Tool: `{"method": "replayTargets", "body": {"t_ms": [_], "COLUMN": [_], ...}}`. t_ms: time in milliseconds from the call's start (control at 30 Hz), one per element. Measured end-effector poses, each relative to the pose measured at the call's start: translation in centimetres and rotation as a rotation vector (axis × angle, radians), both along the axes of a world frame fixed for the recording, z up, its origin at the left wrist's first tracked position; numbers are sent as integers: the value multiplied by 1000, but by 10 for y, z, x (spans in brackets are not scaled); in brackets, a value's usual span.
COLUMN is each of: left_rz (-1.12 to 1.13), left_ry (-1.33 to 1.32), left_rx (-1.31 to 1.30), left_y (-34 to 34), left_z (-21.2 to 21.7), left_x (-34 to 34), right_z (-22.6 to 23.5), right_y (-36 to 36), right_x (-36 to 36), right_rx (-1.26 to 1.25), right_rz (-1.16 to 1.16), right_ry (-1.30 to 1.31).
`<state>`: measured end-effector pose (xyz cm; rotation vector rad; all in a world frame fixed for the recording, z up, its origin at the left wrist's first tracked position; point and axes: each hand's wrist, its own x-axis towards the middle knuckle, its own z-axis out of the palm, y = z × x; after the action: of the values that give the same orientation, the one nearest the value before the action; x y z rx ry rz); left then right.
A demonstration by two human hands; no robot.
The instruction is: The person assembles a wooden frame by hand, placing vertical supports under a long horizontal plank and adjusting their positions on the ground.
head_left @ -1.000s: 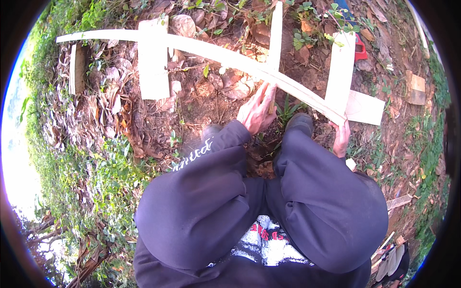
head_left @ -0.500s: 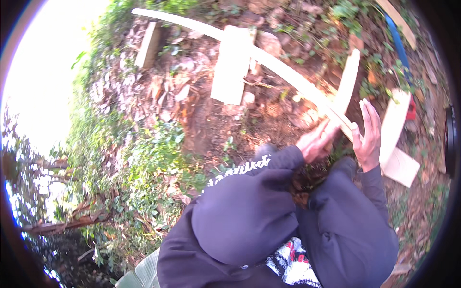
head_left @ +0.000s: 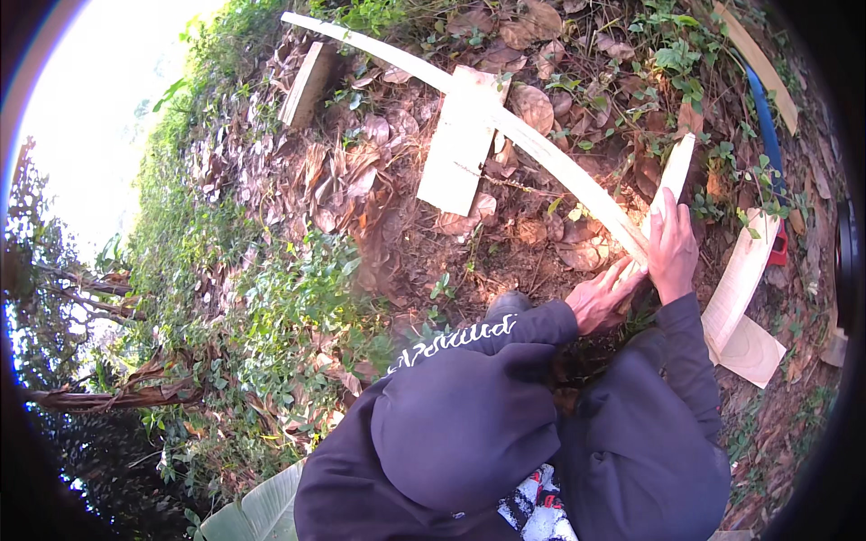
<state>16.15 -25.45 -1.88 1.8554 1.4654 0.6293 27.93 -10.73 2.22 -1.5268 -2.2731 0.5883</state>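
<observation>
A long, thin pale wooden strip (head_left: pixel 564 169) slants from the far left down to my hands. My left hand (head_left: pixel 606 298) is closed around its near end, and the fingertips show beside the wood. A shorter pale wooden piece (head_left: pixel 678 169) meets the strip there at an angle. My right hand (head_left: pixel 674 252) is closed on the lower part of this short piece, touching the strip's end too. The palm side of both hands is hidden, as is the exact joint between the two pieces. Farther along, the strip lies across a flat wooden board (head_left: pixel 451 162).
Another wooden block (head_left: pixel 307 86) lies at the far left. On the right are a curved board (head_left: pixel 740 275), a square offcut (head_left: pixel 753 352), a blue-bladed tool with a red part (head_left: pixel 767 126) and a wooden slat (head_left: pixel 760 63). Dry leaves and green plants (head_left: pixel 289 279) cover the ground.
My right hand, raised and open before, has come down onto the short wooden piece. My left hand stays at the strip's near end. The whole view has shifted slightly.
</observation>
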Motion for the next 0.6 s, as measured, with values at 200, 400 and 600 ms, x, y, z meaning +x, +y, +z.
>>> {"method": "replayTargets", "body": {"t_ms": [200, 400, 600], "left_rz": [-9, 6, 271], "left_ry": [17, 51, -3], "left_rx": [23, 81, 406], "left_y": [1, -2, -18], "left_z": [-3, -1, 31], "left_x": [-2, -7, -69], "right_z": [0, 1, 0], "right_y": [-1, -1, -1], "right_x": [-1, -6, -3], "right_rx": [40, 105, 104], "right_rz": [-2, 8, -14], "right_ry": [-49, -39, -46]}}
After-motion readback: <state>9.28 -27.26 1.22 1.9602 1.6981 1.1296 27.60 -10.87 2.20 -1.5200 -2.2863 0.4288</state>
